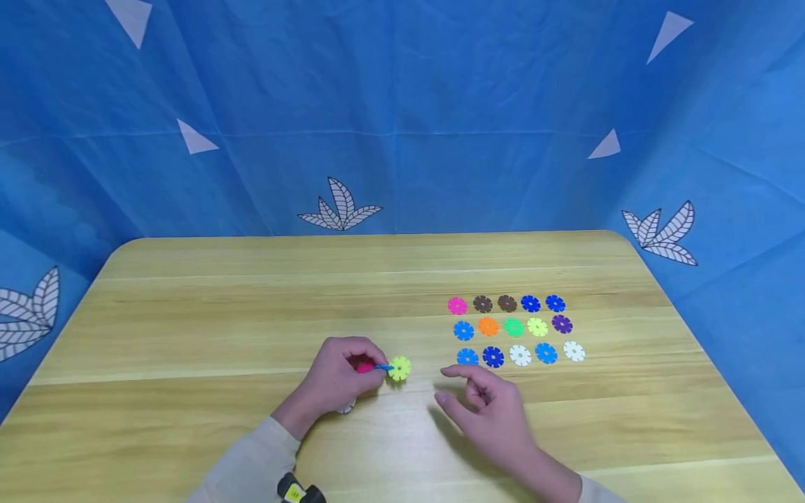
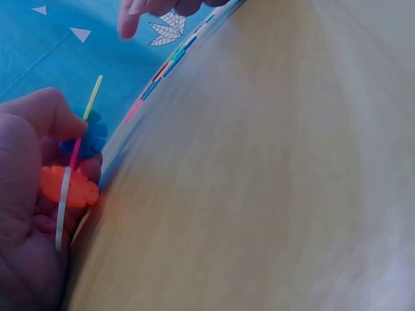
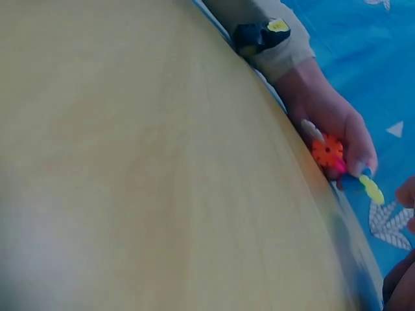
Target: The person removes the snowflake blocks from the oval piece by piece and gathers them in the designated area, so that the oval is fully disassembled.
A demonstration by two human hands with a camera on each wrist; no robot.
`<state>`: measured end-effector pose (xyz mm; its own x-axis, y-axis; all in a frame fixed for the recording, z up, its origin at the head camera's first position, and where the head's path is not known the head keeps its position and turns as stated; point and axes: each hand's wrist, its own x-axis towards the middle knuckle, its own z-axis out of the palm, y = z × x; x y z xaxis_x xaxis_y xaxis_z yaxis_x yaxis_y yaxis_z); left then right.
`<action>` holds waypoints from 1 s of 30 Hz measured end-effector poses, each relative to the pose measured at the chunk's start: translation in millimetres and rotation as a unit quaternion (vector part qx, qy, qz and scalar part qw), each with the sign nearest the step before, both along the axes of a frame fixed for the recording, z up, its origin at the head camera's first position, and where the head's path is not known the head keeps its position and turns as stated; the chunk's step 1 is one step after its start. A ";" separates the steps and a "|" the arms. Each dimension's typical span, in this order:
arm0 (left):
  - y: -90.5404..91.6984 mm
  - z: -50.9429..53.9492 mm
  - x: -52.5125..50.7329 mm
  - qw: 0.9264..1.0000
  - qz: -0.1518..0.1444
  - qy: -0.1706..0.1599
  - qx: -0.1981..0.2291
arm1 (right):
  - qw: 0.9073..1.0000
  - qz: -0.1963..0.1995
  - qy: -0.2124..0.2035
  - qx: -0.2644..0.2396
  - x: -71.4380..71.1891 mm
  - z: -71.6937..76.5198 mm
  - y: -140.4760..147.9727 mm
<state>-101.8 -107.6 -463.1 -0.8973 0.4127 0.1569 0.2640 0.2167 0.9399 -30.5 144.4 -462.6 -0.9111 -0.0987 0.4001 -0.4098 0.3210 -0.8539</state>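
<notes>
My left hand [image 1: 339, 375] pinches a joined chain of notched plastic discs between thumb and fingers. At its right end a yellow-green disc [image 1: 399, 369] sticks out past the fingertips. A blue disc [image 2: 97, 134] lies under the thumb, beside a pink disc [image 1: 363, 367]. Farther into the palm come an orange disc [image 2: 83, 190] and a white disc [image 2: 62, 217], seen edge-on in the left wrist view. Fingers cover part of the chain. My right hand [image 1: 493, 419] hovers to the right, holding nothing, its thumb and index finger apart.
Three rows of loose notched discs, among them a pink disc [image 1: 457, 306], an orange disc [image 1: 488, 326] and a white disc [image 1: 574, 351], lie flat beyond my right hand. The wooden table [image 1: 189, 314] ends at a blue cloth backdrop [image 1: 402, 105].
</notes>
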 end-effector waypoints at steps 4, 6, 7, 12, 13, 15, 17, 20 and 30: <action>1.4 0.1 -0.1 1.000 0.000 -0.002 -0.004 | 1.000 0.020 0.009 0.001 -5.8 0.8 -11.5; 1.9 0.4 -0.1 1.000 -0.001 -0.004 -0.005 | 1.000 0.028 0.008 0.005 -9.6 1.8 -16.8; 2.0 0.6 -0.1 1.000 -0.002 -0.005 -0.006 | 0.999 0.031 0.004 0.008 -11.6 2.5 -19.2; 2.1 1.1 -0.2 1.000 -0.007 -0.004 -0.011 | 0.998 0.034 -0.042 0.040 -22.7 5.5 -30.0; 2.0 1.1 -0.2 1.000 -0.008 -0.004 -0.011 | 0.997 0.034 -0.049 0.047 -24.8 5.8 -31.9; 1.8 1.2 -0.4 1.000 -0.011 -0.006 -0.011 | 0.996 0.039 -0.062 0.056 -28.7 6.2 -35.5; 1.7 1.9 -0.3 1.000 -0.013 -0.010 -0.009 | 0.995 0.044 -0.072 0.061 -31.7 6.9 -38.4; 1.6 2.5 -0.2 1.000 -0.016 -0.012 -0.007 | 0.994 0.051 -0.075 0.066 -35.0 7.1 -41.5; 0.1 0.5 -0.3 1.000 -0.023 -0.001 0.001 | 0.994 0.082 -0.046 0.052 -40.8 -0.5 -43.0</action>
